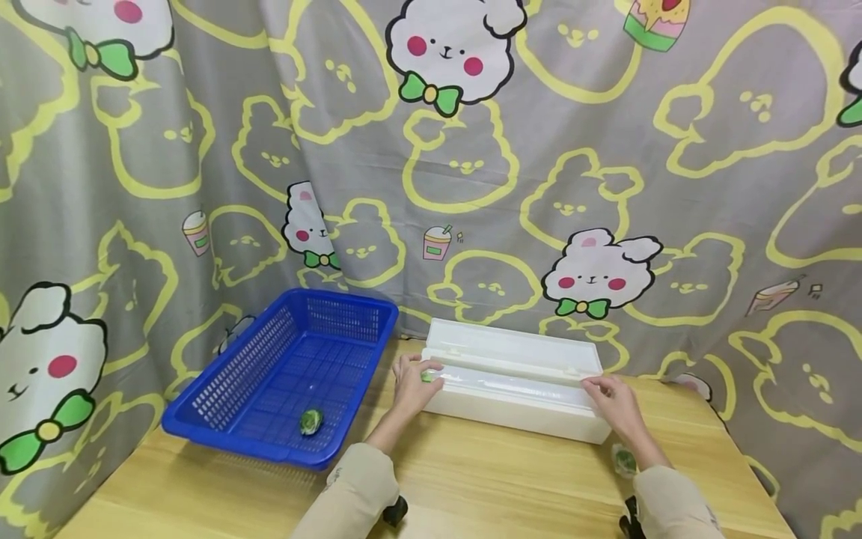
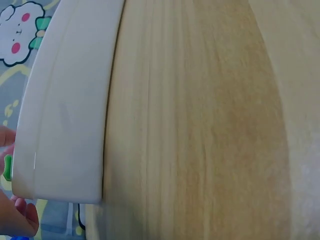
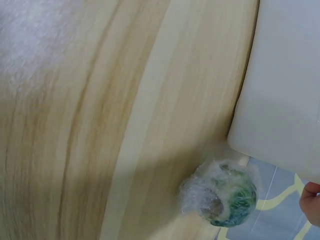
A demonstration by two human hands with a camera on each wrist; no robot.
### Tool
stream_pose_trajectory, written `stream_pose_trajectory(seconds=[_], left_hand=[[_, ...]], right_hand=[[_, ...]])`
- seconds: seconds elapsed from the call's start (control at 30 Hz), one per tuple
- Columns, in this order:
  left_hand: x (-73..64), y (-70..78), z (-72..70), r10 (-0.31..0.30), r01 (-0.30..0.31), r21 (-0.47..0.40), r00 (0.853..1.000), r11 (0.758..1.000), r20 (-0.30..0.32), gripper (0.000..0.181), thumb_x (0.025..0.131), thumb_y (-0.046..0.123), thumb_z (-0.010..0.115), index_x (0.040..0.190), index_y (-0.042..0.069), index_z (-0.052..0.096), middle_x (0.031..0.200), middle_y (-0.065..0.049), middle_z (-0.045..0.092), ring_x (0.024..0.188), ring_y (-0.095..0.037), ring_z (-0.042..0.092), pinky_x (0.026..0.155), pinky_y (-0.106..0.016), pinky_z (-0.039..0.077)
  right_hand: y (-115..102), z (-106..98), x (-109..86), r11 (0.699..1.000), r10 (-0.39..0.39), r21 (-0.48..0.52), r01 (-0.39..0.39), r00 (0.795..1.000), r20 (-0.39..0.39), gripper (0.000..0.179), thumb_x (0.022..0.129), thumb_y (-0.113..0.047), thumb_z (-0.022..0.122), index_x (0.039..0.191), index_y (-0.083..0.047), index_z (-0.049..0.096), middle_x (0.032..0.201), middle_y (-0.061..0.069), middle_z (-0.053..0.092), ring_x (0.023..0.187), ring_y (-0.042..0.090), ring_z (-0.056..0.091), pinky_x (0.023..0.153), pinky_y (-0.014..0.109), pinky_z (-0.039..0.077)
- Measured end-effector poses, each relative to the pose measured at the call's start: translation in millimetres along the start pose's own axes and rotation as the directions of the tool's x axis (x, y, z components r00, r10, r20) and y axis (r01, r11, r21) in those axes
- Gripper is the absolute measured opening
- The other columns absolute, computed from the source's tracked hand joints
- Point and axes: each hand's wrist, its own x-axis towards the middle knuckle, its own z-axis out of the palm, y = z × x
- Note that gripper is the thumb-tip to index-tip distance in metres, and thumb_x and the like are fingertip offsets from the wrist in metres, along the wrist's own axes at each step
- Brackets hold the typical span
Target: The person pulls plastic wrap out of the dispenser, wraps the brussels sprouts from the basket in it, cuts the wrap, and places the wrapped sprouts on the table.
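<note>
A long white cling film dispenser (image 1: 518,415) lies on the table with its lid (image 1: 512,348) raised; clear cling film (image 1: 512,385) stretches along its opening. At the dispenser's left end, my left hand (image 1: 411,385) curls its thumb and fingers about the corner, beside a small green piece (image 2: 7,167). My right hand (image 1: 616,404) pinches the film's edge at the right end, only partly visible in the right wrist view. Below that hand lies a film-wrapped green vegetable (image 3: 227,195), round and crinkled.
Left of the dispenser stands a blue plastic basket (image 1: 269,449) with slotted walls. One unwrapped round green vegetable (image 1: 311,421) lies in it. A patterned curtain (image 1: 471,150) hangs behind the wooden table (image 1: 498,486).
</note>
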Motion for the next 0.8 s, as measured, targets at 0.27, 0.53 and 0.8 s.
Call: stream_pose_trajectory(seconds=[0.27, 0.53, 0.8], left_hand=[[-0.6, 1.9, -2.3, 0.023, -0.023, 0.013, 1.0, 1.0, 0.01, 0.021, 0.071, 0.023, 0.073, 0.087, 0.009, 0.071, 0.12, -0.021, 0.046, 0.11, -0.034, 0.032, 0.076, -0.044, 0.04], [1.0, 6.9, -1.8, 0.013, -0.011, 0.056, 0.999, 0.998, -0.031, 0.009, 0.076, 0.021, 0.07, 0.076, 0.012, 0.071, 0.118, -0.017, 0.05, 0.108, -0.034, 0.037, 0.077, -0.047, 0.041], [8.5, 9.9, 1.4, -0.002, 0.005, 0.08, 0.999, 0.997, -0.039, 0.012, 0.081, 0.02, 0.066, 0.077, 0.009, 0.069, 0.114, -0.013, 0.052, 0.11, -0.033, 0.037, 0.079, -0.047, 0.04]], right_hand=[[0.9, 2.2, 1.8, 0.999, 0.043, 0.03, -0.041, 0.997, -0.058, 0.02, 0.089, -0.013, 0.058, 0.091, 0.005, 0.067, 0.082, 0.012, 0.061, 0.068, -0.004, 0.043, 0.061, 0.016, 0.038], [0.9, 0.2, 3.7, 0.985, 0.168, 0.059, -0.165, 0.984, -0.055, 0.031, 0.092, -0.025, 0.054, 0.099, 0.004, 0.064, 0.082, 0.008, 0.058, 0.068, 0.002, 0.044, 0.06, 0.019, 0.039], [3.1, 3.2, 2.3, 0.97, 0.228, 0.096, -0.223, 0.973, -0.043, 0.036, 0.092, -0.029, 0.054, 0.103, 0.003, 0.063, 0.082, 0.004, 0.056, 0.068, 0.001, 0.044, 0.06, 0.018, 0.04]])
